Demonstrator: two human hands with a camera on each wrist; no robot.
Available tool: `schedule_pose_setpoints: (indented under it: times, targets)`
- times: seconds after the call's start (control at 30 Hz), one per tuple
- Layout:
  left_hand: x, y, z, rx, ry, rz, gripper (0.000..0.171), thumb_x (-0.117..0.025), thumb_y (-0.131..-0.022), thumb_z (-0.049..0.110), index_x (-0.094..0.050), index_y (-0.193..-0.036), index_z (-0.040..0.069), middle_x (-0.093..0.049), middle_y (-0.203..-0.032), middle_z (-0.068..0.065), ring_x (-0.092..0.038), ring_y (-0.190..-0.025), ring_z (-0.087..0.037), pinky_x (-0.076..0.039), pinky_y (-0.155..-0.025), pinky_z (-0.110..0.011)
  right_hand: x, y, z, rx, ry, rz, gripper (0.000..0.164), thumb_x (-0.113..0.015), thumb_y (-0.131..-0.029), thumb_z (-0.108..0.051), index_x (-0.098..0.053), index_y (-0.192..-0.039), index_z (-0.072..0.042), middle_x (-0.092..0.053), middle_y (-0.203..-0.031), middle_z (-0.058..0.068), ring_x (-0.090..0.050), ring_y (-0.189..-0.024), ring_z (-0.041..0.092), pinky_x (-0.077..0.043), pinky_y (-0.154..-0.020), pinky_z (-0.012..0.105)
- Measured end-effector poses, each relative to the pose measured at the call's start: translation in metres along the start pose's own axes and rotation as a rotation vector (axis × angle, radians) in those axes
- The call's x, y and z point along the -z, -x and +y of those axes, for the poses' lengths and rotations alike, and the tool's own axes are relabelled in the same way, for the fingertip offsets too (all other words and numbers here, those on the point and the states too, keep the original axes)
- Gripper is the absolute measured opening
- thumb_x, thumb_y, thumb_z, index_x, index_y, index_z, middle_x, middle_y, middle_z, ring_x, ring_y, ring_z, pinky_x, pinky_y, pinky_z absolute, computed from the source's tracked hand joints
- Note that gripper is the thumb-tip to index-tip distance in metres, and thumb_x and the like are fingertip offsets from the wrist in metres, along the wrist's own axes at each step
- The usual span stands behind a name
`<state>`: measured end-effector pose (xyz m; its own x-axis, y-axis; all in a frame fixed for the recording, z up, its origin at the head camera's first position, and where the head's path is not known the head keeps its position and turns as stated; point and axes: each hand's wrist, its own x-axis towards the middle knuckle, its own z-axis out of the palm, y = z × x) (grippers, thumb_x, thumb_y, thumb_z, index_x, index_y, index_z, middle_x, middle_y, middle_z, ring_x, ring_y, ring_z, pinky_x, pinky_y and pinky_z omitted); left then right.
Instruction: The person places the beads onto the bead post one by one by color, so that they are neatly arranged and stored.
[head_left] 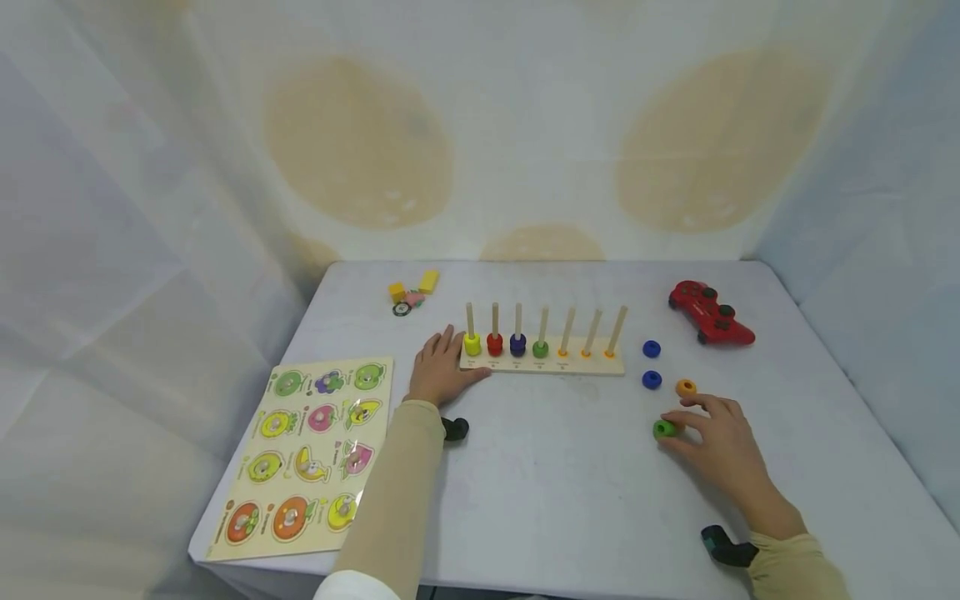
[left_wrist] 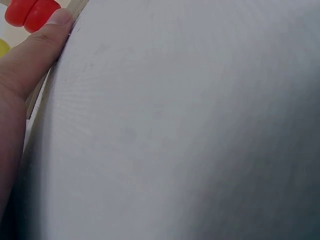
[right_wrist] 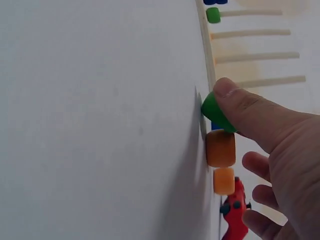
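A wooden peg board [head_left: 592, 365] carries upright pegs, with yellow [head_left: 472, 345], red [head_left: 495, 344], blue [head_left: 517, 345] and green beads [head_left: 540, 349] on the left ones. My left hand [head_left: 438, 371] holds the board's left end, thumb along its front edge below the red beads [left_wrist: 37, 15]. My right hand [head_left: 716, 442] pinches a green bead [head_left: 663, 429] between thumb and fingertips, low over the table right of the board. Just beyond it sits an orange bead [head_left: 686, 387]; the right wrist view shows a second orange bead [right_wrist: 224, 181].
Two blue beads [head_left: 652, 364] lie right of the board. A red game controller [head_left: 711, 315] is at the back right. A fruit puzzle board [head_left: 300, 450] lies at the left. Small yellow blocks [head_left: 429, 282] and a round black-and-white piece [head_left: 402, 308] are at the back left.
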<state>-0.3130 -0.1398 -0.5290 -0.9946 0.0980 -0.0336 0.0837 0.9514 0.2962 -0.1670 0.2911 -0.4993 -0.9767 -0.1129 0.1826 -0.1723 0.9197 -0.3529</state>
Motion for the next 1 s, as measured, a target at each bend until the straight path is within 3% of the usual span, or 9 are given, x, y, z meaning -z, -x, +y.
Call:
schedule_pose_setpoints:
  times: [0.13, 0.23, 0.37, 0.5, 0.63, 0.73, 0.9, 1.0]
  targets:
    - [0.001, -0.001, 0.000, -0.006, -0.007, 0.009, 0.103, -0.052, -0.082, 0.087, -0.029, -0.162, 0.027, -0.012, -0.174, 0.000, -0.014, -0.159, -0.031, -0.020, -0.128, -0.056, 0.004, 0.001, 0.001, -0.012, -0.009, 0.016, 0.035, -0.089, -0.078, -0.025, -0.077, -0.107, -0.009, -0.055, -0.133, 0.026, -0.040, -0.125, 0.050, -0.036, -0.105, 0.071]
    - [0.001, -0.002, -0.002, -0.008, -0.006, 0.009, 0.103, -0.051, -0.081, 0.088, -0.028, -0.162, 0.027, -0.011, -0.174, 0.000, -0.013, -0.159, -0.031, -0.021, -0.128, -0.056, 0.008, -0.010, -0.005, 0.034, -0.089, 0.096, 0.033, -0.088, -0.078, -0.019, -0.075, -0.106, -0.006, -0.057, -0.130, 0.025, -0.041, -0.124, 0.048, -0.038, -0.101, 0.069]
    - [0.002, -0.002, -0.004, -0.002, 0.004, 0.008, 0.103, -0.052, -0.081, 0.087, -0.029, -0.162, 0.027, -0.012, -0.174, 0.000, -0.013, -0.159, -0.031, -0.020, -0.128, -0.056, 0.018, -0.045, -0.032, 0.123, -0.276, 0.257, 0.033, -0.086, -0.079, -0.010, -0.072, -0.108, -0.002, -0.059, -0.128, 0.024, -0.043, -0.122, 0.046, -0.037, -0.097, 0.063]
    - [0.001, -0.002, -0.007, 0.001, 0.010, -0.001, 0.105, -0.051, -0.080, 0.089, -0.029, -0.162, 0.028, -0.012, -0.174, 0.000, -0.013, -0.159, -0.031, -0.020, -0.128, -0.056, 0.029, -0.094, -0.066, 0.184, -0.419, 0.351, 0.032, -0.084, -0.083, -0.009, -0.072, -0.112, 0.000, -0.059, -0.132, 0.024, -0.044, -0.126, 0.046, -0.034, -0.100, 0.063]
    - [-0.005, -0.003, -0.009, -0.003, 0.011, -0.010, 0.107, -0.048, -0.078, 0.092, -0.028, -0.162, 0.028, -0.011, -0.174, 0.000, -0.013, -0.159, -0.031, -0.020, -0.128, -0.056, 0.029, -0.137, -0.099, 0.228, -0.449, 0.327, 0.032, -0.082, -0.087, -0.018, -0.073, -0.113, -0.002, -0.057, -0.137, 0.024, -0.043, -0.131, 0.047, -0.033, -0.107, 0.064]
    - [-0.007, -0.002, -0.009, -0.001, 0.014, -0.008, 0.106, -0.049, -0.079, 0.091, -0.027, -0.163, 0.028, -0.012, -0.174, 0.000, -0.014, -0.159, -0.031, -0.020, -0.128, -0.056, 0.022, -0.159, -0.119, 0.232, -0.405, 0.253, 0.034, -0.081, -0.089, -0.026, -0.074, -0.115, -0.005, -0.056, -0.140, 0.020, -0.043, -0.132, 0.045, -0.033, -0.109, 0.063]
    - [-0.006, -0.001, -0.007, -0.008, 0.011, -0.007, 0.104, -0.049, -0.082, 0.088, -0.027, -0.163, 0.027, -0.012, -0.174, -0.001, -0.014, -0.159, -0.032, -0.020, -0.128, -0.056, 0.013, -0.174, -0.132, 0.171, -0.287, 0.134, 0.038, -0.076, -0.092, -0.037, -0.074, -0.120, -0.012, -0.053, -0.145, 0.015, -0.041, -0.135, 0.042, -0.033, -0.108, 0.064]
    - [-0.003, -0.003, -0.005, -0.016, -0.005, -0.007, 0.103, -0.048, -0.083, 0.087, -0.026, -0.163, 0.026, -0.011, -0.174, -0.001, -0.013, -0.159, -0.032, -0.020, -0.128, -0.056, 0.012, -0.175, -0.132, 0.153, -0.246, 0.105, 0.037, -0.075, -0.093, -0.039, -0.074, -0.121, -0.014, -0.053, -0.145, 0.015, -0.040, -0.137, 0.042, -0.033, -0.108, 0.065]
